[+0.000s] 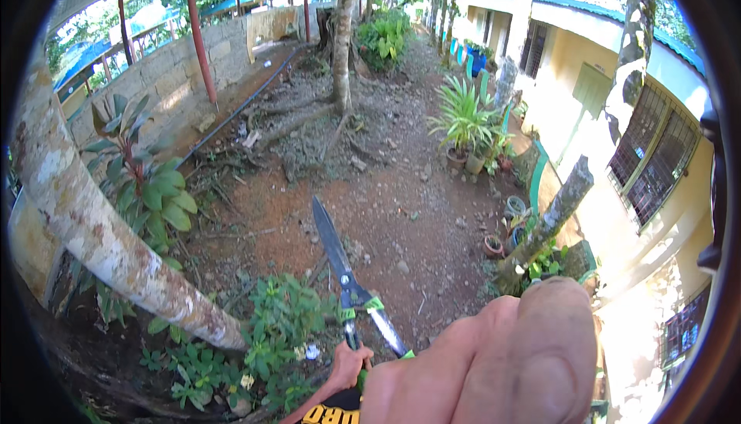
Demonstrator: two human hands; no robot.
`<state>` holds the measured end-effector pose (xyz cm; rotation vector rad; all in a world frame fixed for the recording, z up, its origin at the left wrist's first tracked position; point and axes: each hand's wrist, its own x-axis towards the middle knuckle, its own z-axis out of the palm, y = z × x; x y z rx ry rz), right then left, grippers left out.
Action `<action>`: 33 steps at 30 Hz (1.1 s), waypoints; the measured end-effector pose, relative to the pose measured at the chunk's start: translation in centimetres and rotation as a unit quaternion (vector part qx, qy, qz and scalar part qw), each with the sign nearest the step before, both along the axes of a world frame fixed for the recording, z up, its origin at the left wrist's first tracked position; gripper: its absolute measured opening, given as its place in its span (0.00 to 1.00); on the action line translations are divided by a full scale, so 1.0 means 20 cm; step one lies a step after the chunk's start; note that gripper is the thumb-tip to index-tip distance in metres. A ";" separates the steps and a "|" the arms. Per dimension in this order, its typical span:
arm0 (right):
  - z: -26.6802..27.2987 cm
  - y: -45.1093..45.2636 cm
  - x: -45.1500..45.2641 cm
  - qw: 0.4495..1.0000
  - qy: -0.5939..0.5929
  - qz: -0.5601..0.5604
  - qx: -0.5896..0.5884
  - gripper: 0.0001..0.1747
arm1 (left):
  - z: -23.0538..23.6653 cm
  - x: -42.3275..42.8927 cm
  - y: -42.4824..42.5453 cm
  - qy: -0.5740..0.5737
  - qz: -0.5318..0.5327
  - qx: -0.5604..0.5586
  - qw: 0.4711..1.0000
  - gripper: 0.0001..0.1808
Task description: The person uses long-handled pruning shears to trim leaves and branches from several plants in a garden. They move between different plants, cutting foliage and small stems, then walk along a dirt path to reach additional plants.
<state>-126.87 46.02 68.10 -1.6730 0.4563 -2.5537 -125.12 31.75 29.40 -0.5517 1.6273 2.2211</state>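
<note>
A pair of hedge shears [336, 250] with dark blades and green-and-metal handles points away from me over the bare ground, its blades closed together or nearly so. Low in the picture, my left hand [349, 364] is wrapped round the left handle. Very near the camera, my right hand [492, 360] fills the lower right with its fingers curled; it hides the end of the right handle, so whether it grips that handle cannot be seen. A leafy green shrub [283, 320] with pale flowers grows just left of the shears.
A mottled tree trunk [133, 250] leans across the left. Another tree [343, 41] spreads its roots ahead. Potted plants [457, 160] and a cut stump [556, 215] stand at right before a yellow building [564, 76]. A block wall [168, 70] and a blue hose [243, 105] run along the left.
</note>
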 end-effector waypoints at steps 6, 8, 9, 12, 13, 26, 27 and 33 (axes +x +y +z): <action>-0.49 0.58 -0.68 0.939 -0.154 -0.286 0.115 0.15 | -0.13 -0.51 0.23 -0.038 0.048 0.004 0.998 0.11; -0.78 0.83 -0.94 0.825 -0.099 -0.422 0.362 0.20 | -0.15 -0.76 0.35 0.006 0.071 0.008 0.997 0.12; -0.93 0.95 -1.07 0.702 -0.005 -0.497 0.510 0.24 | -0.16 -0.88 0.43 -0.015 0.074 -0.002 0.997 0.12; -1.37 1.22 -1.45 0.528 0.072 -0.429 0.730 0.40 | -0.14 -1.30 0.66 0.005 0.072 0.012 0.997 0.13; -1.49 1.29 -1.49 0.468 0.069 -0.421 0.774 0.44 | -0.12 -1.40 0.73 -0.027 0.072 -0.007 0.997 0.13; -1.85 1.72 -2.28 0.591 -0.497 0.021 0.635 0.18 | 0.09 -2.44 1.29 0.004 0.015 -0.066 0.998 0.09; -1.85 1.72 -2.33 0.597 -0.479 -0.007 0.644 0.18 | 0.09 -2.50 1.30 0.006 0.014 -0.059 0.998 0.09; -1.82 1.58 -2.74 0.536 -0.402 -0.130 0.731 0.12 | -0.01 -2.89 1.22 0.054 0.036 -0.035 0.997 0.10</action>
